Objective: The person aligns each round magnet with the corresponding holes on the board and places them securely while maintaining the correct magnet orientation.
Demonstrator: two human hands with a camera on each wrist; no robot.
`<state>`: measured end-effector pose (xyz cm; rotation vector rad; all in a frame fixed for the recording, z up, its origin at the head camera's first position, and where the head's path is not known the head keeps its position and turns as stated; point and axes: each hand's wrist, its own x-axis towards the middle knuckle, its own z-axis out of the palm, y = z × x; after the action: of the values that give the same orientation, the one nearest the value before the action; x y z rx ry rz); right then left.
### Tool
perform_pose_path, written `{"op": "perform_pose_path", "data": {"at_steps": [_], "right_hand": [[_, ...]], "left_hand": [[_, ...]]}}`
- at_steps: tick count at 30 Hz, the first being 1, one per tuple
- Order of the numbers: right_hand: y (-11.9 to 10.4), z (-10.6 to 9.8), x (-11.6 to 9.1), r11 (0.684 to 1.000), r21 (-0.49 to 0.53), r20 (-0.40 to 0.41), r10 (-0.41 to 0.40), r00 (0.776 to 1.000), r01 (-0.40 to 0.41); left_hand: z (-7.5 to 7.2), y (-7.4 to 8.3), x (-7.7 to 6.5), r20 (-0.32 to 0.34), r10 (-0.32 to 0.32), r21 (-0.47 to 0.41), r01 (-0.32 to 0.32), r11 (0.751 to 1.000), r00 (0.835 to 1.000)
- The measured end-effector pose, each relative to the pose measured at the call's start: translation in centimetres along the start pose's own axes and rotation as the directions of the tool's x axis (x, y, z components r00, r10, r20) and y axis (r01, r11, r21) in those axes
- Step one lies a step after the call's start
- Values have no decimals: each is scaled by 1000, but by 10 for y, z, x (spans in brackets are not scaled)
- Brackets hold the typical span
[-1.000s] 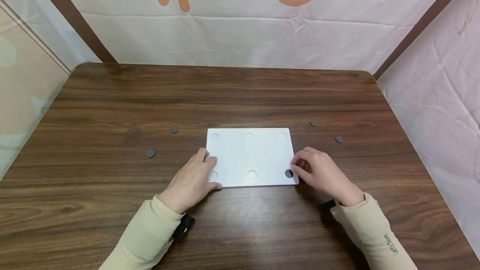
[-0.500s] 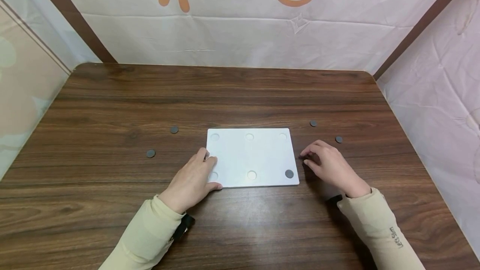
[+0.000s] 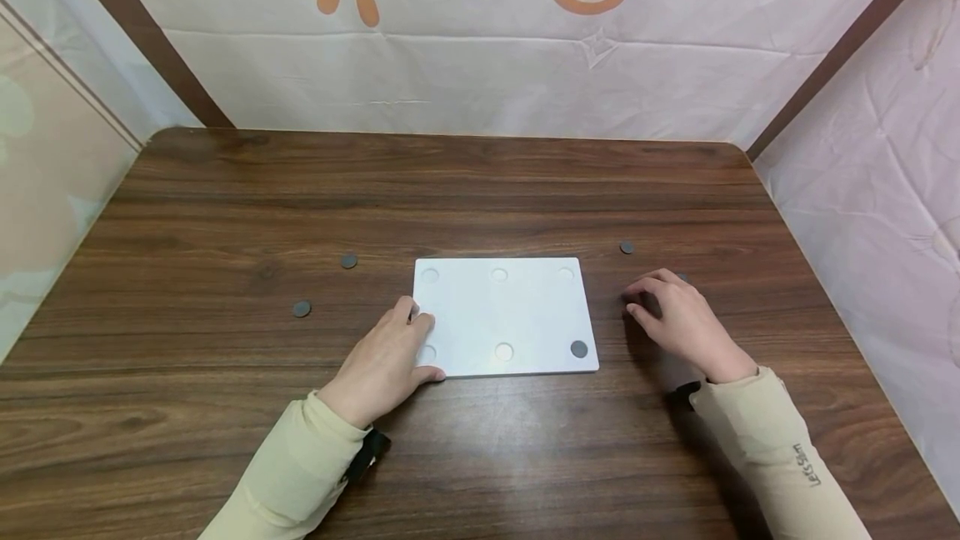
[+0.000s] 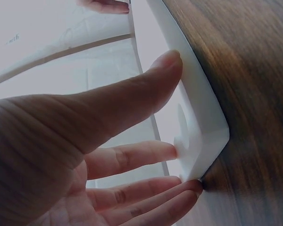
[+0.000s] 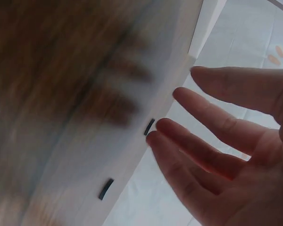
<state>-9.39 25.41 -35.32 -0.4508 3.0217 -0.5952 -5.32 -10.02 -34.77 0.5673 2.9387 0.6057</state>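
Observation:
A white rectangular board (image 3: 510, 315) with shallow round recesses lies on the table. A dark grey disc (image 3: 579, 349) fills its near right recess. My left hand (image 3: 378, 365) holds the board's near left corner, the thumb (image 4: 167, 70) on the near edge and the other fingers around the left side. To the right of the board, my right hand (image 3: 678, 315) hovers over the wood with nothing in it, its fingers spread and loosely bent. Just beyond it one disc (image 3: 683, 277) is mostly hidden by the hand; another disc (image 3: 627, 247) lies farther back.
Two more dark discs, one nearer (image 3: 302, 308) and one farther back (image 3: 348, 261), lie left of the board on the brown wooden table (image 3: 480, 190). A pale printed curtain (image 3: 480, 82) hangs behind the table's far edge.
My right hand has moved off the board to the right, toward the loose discs, leaving the disc in the near right recess uncovered. The left hand and board have kept their place.

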Motion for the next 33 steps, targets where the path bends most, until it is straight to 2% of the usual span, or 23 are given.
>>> {"op": "perform_pose_path", "data": {"at_steps": [6, 23, 27, 33], "right_hand": [[5, -3, 0, 999, -51, 47, -8, 999, 11], [18, -10, 1, 996, -90, 57, 27, 998, -22], [19, -11, 1, 994, -90, 100, 72, 992, -63], [20, -14, 3, 987, -86, 186, 151, 971, -137]], "left_hand": [[0, 0, 0, -5, 2, 1, -2, 1000, 1000], [2, -1, 0, -24, 26, 13, -26, 1000, 999], [2, -1, 0, -20, 24, 11, -24, 1000, 1000], [2, -1, 1, -14, 19, 7, -19, 1000, 1000]]}}
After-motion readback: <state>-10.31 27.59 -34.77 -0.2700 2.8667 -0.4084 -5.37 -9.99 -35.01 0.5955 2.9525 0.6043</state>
